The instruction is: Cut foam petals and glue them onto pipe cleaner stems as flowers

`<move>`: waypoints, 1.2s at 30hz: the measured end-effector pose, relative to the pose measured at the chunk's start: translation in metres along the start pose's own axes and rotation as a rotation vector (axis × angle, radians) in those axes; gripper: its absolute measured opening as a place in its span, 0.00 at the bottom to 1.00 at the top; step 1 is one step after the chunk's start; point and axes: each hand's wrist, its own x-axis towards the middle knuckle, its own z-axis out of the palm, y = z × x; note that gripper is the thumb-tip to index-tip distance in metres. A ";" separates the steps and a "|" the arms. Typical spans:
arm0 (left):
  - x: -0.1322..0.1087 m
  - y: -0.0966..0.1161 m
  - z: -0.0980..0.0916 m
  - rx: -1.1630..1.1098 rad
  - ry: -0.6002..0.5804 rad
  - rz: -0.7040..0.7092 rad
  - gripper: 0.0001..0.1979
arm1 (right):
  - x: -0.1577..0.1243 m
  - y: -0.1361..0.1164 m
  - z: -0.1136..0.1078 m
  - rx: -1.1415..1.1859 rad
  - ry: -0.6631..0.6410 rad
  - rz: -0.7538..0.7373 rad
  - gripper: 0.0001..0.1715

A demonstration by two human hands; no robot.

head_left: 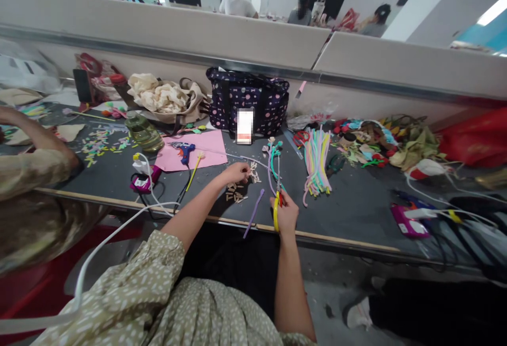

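Note:
My right hand (289, 213) is closed around scissors (276, 212) with yellow and red handles, blades pointing away from me. My left hand (238, 172) reaches over the table with its fingers curled together; whatever they grip is too small to tell. Beside its fingertips lie small pale cut pieces (255, 173), and more beige pieces (234, 194) are scattered just below it. Between my hands a purple fuzzy stem (254, 214) sticks out over the table's front edge. Beyond the scissors are green and purple bent stems (272, 158).
To the right lie a bundle of pastel fuzzy stems (318, 161) and a heap of fabric flowers (368, 145). A glue gun (185, 151) rests on pink paper (209, 145). Behind stand a phone (244, 127) and a dark patterned bag (222, 97). A co-worker's arm (43, 134) is at left.

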 end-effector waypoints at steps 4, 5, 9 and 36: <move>-0.013 -0.002 -0.008 0.008 -0.100 -0.072 0.06 | 0.000 0.000 0.001 -0.001 0.007 0.011 0.38; -0.015 -0.004 -0.008 0.003 -0.106 -0.080 0.06 | 0.000 0.000 0.001 -0.004 0.002 0.012 0.38; -0.012 -0.007 -0.002 -0.025 -0.013 0.004 0.05 | 0.000 0.001 0.002 -0.022 -0.002 0.003 0.38; 0.018 0.008 0.019 0.295 0.134 0.195 0.06 | 0.001 0.000 0.001 -0.022 0.006 0.003 0.37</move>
